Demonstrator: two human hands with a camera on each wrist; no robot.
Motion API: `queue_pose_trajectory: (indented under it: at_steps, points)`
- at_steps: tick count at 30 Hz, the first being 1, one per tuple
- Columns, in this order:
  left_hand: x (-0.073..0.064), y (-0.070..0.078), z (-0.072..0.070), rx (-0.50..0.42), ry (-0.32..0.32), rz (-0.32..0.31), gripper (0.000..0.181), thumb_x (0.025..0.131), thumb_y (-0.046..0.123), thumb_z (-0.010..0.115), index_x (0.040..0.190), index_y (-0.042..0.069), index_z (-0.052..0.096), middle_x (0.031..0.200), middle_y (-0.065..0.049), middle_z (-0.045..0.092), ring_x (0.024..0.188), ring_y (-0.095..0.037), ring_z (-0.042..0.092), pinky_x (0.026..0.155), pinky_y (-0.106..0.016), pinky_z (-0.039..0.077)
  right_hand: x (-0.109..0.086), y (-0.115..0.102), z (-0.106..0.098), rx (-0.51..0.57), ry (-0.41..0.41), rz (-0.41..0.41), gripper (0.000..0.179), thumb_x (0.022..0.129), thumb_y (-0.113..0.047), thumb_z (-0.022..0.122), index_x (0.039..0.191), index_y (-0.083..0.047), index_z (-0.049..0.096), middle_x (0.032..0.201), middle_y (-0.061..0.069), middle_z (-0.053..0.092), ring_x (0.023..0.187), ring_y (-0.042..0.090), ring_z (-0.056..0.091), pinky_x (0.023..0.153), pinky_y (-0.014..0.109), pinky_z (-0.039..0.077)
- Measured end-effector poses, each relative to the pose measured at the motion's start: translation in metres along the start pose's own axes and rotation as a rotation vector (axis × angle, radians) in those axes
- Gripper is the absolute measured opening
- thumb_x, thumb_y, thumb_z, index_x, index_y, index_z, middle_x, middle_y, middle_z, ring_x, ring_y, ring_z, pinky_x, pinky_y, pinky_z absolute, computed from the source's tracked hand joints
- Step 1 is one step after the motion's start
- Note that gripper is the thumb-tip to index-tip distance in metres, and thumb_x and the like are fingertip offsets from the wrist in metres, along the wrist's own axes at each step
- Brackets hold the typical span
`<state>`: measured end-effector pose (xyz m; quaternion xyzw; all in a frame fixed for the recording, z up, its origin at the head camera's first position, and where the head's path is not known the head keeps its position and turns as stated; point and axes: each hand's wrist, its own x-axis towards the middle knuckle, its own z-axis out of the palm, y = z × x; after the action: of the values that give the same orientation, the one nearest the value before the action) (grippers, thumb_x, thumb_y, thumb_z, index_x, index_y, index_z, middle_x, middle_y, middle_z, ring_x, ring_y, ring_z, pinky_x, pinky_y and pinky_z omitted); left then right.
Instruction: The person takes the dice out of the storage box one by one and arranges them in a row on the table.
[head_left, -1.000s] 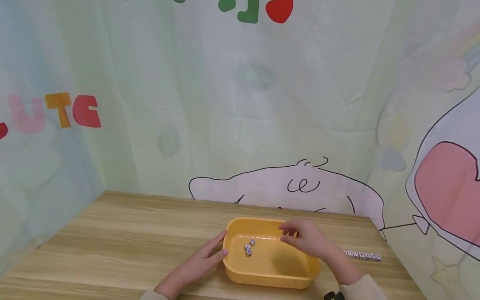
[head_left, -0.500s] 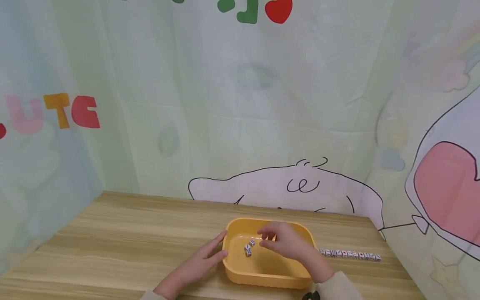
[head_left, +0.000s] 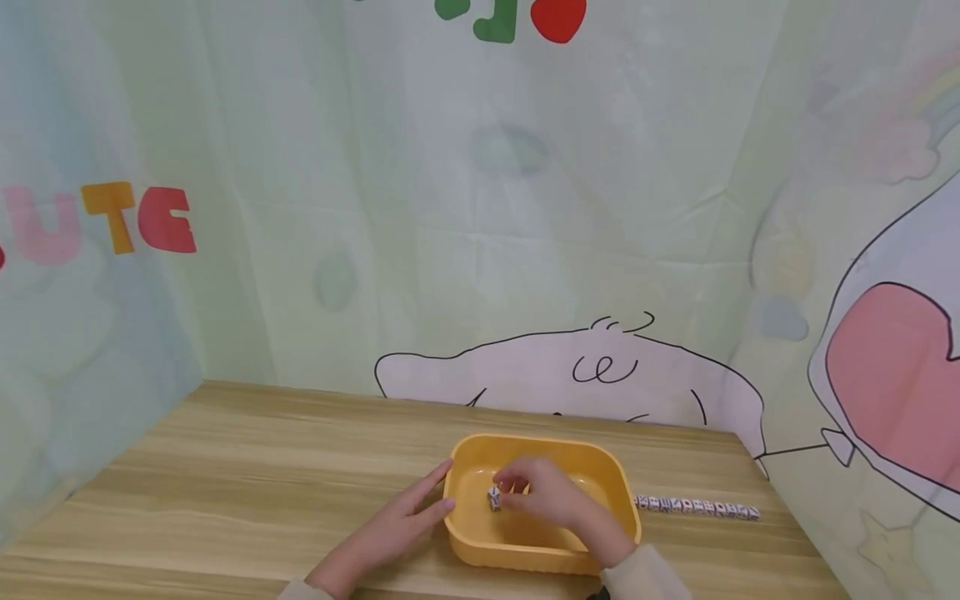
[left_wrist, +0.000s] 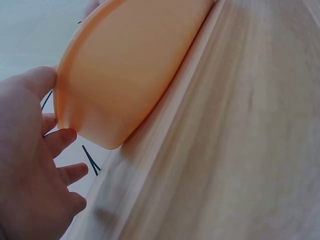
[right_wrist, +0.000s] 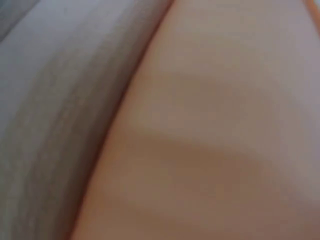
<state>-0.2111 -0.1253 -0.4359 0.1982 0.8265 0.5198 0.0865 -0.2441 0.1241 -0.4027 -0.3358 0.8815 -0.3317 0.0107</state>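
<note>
In the head view a yellow plastic basin stands on the wooden table. My left hand rests against its left end, thumb at the rim and fingers along the outer wall. The left wrist view shows that hand with some fingers off the wall. Inside the basin, small white dice with dark pips lie toward the left. My right hand reaches in over them, thumb and fingertips around the die nearest it, with a gap between them. That die is mostly hidden. The right wrist view shows only blurred skin and sleeve.
A straight row of several dice runs along the table to the right of the basin. A printed cloth backdrop hangs behind and at the sides of the table.
My right hand has moved left inside the basin, from its right part to the dice. More of the dice row has come into view. My left hand has kept its place.
</note>
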Motion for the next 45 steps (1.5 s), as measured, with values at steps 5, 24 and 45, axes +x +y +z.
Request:
queue_pose_trajectory:
  at_steps: [5, 24, 45]
  points:
    - [-0.001, 0.001, 0.001, 0.001, -0.003, 0.007, 0.064, 0.099, 0.039, 0.051, 0.153, 0.015, 0.026, 0.157, -0.015, 0.023, 0.143, -0.043, 0.019, 0.112, -0.066, 0.014, 0.0, 0.001, 0.006, 0.004, -0.014, 0.056, 0.017, 0.083, -0.002, 0.069, 0.099, 0.001, 0.071, 0.08, -0.003, 0.064, 0.073, 0.004, 0.052, 0.066, 0.02, 0.048]
    - [0.001, 0.0, 0.001, -0.001, 0.007, -0.01, 0.064, 0.099, 0.04, 0.051, 0.153, 0.018, 0.026, 0.158, -0.013, 0.023, 0.144, -0.041, 0.018, 0.113, -0.064, 0.014, 0.001, 0.002, 0.012, 0.009, -0.038, 0.131, 0.014, 0.082, -0.007, 0.073, 0.095, -0.001, 0.071, 0.079, -0.001, 0.065, 0.071, 0.006, 0.054, 0.066, 0.022, 0.049]
    - [0.0, 0.005, -0.001, -0.004, 0.015, -0.01, 0.064, 0.099, 0.037, 0.052, 0.153, 0.015, 0.026, 0.157, -0.015, 0.023, 0.143, -0.042, 0.019, 0.112, -0.065, 0.013, 0.004, 0.008, 0.017, 0.025, -0.06, 0.151, 0.008, 0.081, -0.005, 0.073, 0.087, -0.005, 0.069, 0.077, -0.002, 0.064, 0.07, 0.005, 0.052, 0.066, 0.021, 0.049]
